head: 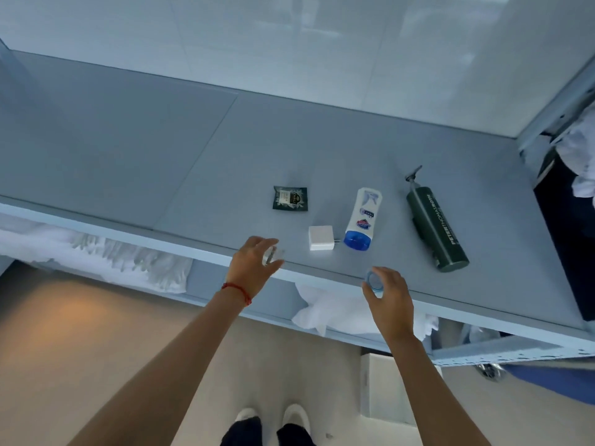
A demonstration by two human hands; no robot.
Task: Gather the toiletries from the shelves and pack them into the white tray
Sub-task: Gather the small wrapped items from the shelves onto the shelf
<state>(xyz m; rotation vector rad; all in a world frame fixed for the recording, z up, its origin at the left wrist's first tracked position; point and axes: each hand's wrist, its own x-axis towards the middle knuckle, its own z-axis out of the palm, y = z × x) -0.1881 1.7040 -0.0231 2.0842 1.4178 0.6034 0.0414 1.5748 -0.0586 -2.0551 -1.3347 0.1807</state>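
Note:
On the grey shelf top (225, 156) lie a dark sachet (290, 198), a white charger plug (320, 238), a white bottle with a blue cap (362, 218) and a dark green pump bottle (434, 225). My left hand (254, 265) hovers at the shelf's front edge, fingers curled around a small clear item (272, 255) that is blurred. My right hand (388, 294) holds a small clear container with a blue rim (374, 281) just in front of the shelf edge. A white box-like tray (383, 387) stands on the floor below, partly hidden by my right arm.
White towels (96, 252) and white cloth (325, 313) lie on the lower shelf under the top. A dark opening with white fabric (576, 162) is at the right. A glossy white wall rises behind the shelf. My feet (273, 420) stand on a pale floor.

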